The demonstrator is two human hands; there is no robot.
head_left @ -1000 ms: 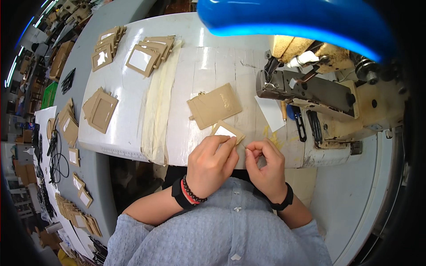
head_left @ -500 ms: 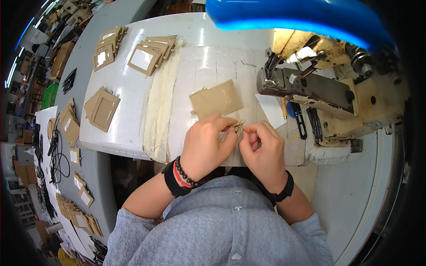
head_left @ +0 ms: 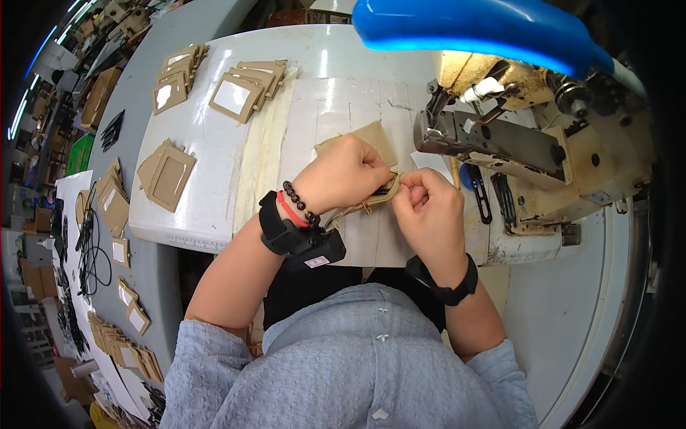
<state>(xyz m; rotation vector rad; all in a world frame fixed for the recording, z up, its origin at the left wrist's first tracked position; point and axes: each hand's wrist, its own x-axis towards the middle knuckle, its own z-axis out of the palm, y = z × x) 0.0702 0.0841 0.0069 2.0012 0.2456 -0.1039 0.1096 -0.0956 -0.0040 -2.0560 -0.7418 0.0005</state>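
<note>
Above the table's near edge, my left hand [head_left: 344,170] is closed in a pinch on a small tan leather-like piece [head_left: 395,184]. A dark inner side shows along its curved edge, and its kind is unclear. My right hand [head_left: 431,209] has its fingers curled and pressed together at the right end of the same piece. Part of the piece is hidden behind my left hand and wrist. Just beyond my left hand, a flat tan card holder [head_left: 379,140] lies on the table, partly covered by that hand.
Piles of tan window card holders [head_left: 236,93] stand at the far left, with two more [head_left: 171,179] nearer. A sewing machine [head_left: 493,136] rises on the right beneath a blue lamp [head_left: 471,28]. Beside it lie a wooden-handled awl [head_left: 455,171] and a black cutter [head_left: 479,194].
My left hand has moved forward and turned over, covering more of the flat card holder. My right hand has shifted slightly forward. More of the held piece shows between them.
</note>
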